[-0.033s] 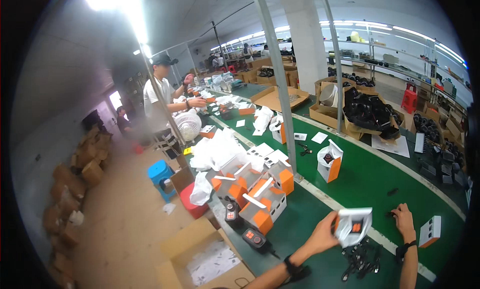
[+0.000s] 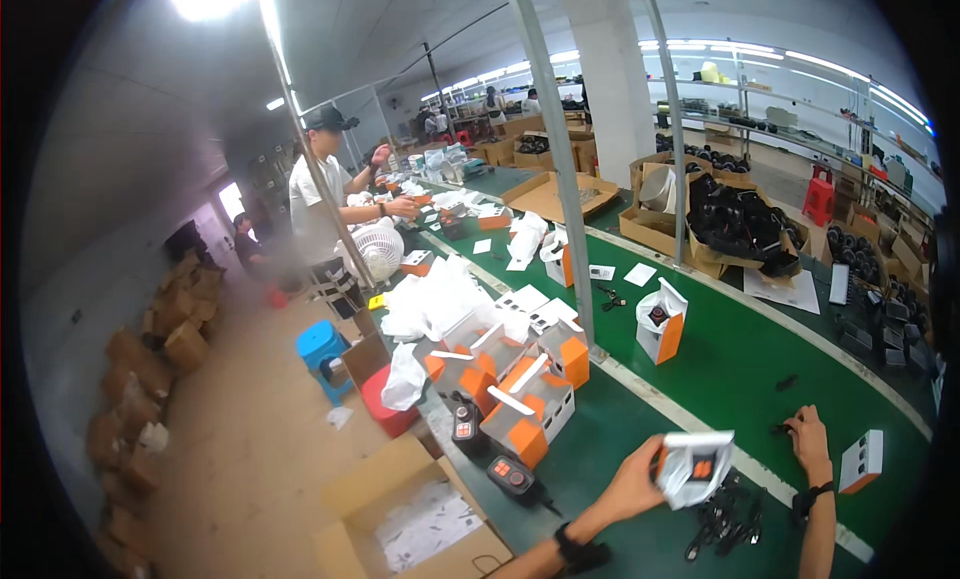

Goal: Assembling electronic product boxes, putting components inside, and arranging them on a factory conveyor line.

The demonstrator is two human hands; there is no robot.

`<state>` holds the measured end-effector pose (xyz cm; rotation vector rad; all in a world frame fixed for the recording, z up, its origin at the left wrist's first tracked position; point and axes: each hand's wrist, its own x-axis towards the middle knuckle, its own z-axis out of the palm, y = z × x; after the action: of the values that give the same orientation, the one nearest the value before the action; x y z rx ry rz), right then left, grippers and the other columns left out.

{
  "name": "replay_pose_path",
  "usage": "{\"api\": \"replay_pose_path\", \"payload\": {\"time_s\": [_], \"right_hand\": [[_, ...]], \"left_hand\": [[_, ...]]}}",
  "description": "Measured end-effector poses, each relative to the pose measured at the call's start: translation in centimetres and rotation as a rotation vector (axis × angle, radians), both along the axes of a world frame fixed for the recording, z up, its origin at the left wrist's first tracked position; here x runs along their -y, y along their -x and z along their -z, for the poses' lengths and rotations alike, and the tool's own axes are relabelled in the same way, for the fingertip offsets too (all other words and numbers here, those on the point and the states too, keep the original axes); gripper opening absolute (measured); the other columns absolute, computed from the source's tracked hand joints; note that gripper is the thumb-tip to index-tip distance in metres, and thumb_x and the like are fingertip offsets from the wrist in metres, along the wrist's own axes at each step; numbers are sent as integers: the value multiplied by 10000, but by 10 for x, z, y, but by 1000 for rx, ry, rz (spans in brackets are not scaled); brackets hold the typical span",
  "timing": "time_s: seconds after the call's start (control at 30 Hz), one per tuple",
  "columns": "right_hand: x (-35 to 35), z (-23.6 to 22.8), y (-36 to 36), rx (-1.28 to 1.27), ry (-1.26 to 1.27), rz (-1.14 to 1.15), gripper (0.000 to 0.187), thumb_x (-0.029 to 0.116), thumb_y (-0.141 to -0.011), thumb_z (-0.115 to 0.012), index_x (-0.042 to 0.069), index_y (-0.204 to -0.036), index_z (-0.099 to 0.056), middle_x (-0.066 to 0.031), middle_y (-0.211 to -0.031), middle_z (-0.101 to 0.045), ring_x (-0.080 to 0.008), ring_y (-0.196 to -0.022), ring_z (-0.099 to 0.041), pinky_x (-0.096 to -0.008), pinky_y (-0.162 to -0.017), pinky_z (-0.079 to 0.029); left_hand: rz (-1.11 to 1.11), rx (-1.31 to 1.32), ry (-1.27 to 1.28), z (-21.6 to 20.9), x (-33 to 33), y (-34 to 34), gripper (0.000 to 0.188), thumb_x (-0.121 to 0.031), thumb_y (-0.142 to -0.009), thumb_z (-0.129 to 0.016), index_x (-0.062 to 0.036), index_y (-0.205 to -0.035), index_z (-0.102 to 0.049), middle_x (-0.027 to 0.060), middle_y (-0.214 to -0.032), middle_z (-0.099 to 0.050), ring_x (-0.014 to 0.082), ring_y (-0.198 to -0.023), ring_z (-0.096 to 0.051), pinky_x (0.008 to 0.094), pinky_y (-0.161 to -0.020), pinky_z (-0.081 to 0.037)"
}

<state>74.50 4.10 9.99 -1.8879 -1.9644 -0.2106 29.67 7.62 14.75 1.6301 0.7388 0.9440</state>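
My left hand [image 2: 637,482] grips an open white-and-orange box [image 2: 672,441]. Inside it, a white plastic bag surrounds a black device with orange buttons [image 2: 704,468]. My right hand [image 2: 806,441] is over the green belt, its fingers closed at a small dark item [image 2: 778,429] too small to name. Close by lie another small black piece [image 2: 787,383] and an upright closed white-and-orange box [image 2: 861,460]. Below the held box is a pile of black cables [image 2: 722,524]. Farther along the belt stands an open box with a bagged device [image 2: 660,322].
Several open boxes [image 2: 530,419] stand left of a metal post [image 2: 560,179], with two black devices [image 2: 511,475] before them. A carton of papers [image 2: 430,524] is at lower left. A co-worker [image 2: 320,189] stands across the line by a white fan [image 2: 378,251].
My left hand has shifted slightly left and down with the box. My right hand stays almost in place. The co-worker's hand has moved a little to the right.
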Motion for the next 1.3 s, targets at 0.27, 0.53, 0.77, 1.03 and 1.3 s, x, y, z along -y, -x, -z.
{"api": "replay_pose_path", "payload": {"time_s": [0.27, 0.53, 0.77, 1.03, 1.3], "right_hand": [[73, -69, 122, -471, -178, -29, 302, -63, -837, -725, 2, -1122, -799, -186, -1009, -751, -375, -890, -720, -419, -836, -599], [136, -123, 321, -434, -263, -400, 385, 26, -765, -884, 138, -1133, -855, -58, -1090, -760, -270, -940, -687, -385, -756, -599], [125, -75, 363, -159, -275, -112, 342, 76, -850, -791, 93, -1189, -824, -19, -1114, -729, -309, -1130, -610, -671, -1163, -366], [107, -95, 381, -13, -28, -176, 352, 71, -826, -740, 61, -1171, -810, -143, -1197, -613, -434, -1324, -500, -686, -1216, -344], [132, -61, 361, -611, -262, -88, 368, 0, -796, -858, -19, -1149, -754, -217, -1249, -650, -441, -1155, -639, -510, -1036, -545]], "left_hand": [[-18, 111, 137, 60, 73, 105, 831, -92, -784, -930, -81, -1523, -550, 78, -1494, -600, 224, -1464, -555, 445, -1258, -447], [-262, 143, 260, 23, 75, 85, 463, 44, -860, -861, -2, -1272, -657, 61, -1200, -714, 161, -1176, -699, 328, -1056, -554], [-321, 146, 175, 23, 83, 75, 398, 90, -894, -823, 14, -1248, -658, 56, -1126, -734, 122, -1045, -706, 270, -898, -579], [90, 328, 252, 18, 71, 127, 764, -106, -913, -899, 35, -1549, -499, 79, -1378, -648, 189, -1332, -593, 362, -1131, -476], [13, 219, 332, 26, 61, 102, 466, 33, -996, -760, 13, -1437, -613, 73, -1308, -713, 130, -1208, -671, 302, -1079, -534]]}}
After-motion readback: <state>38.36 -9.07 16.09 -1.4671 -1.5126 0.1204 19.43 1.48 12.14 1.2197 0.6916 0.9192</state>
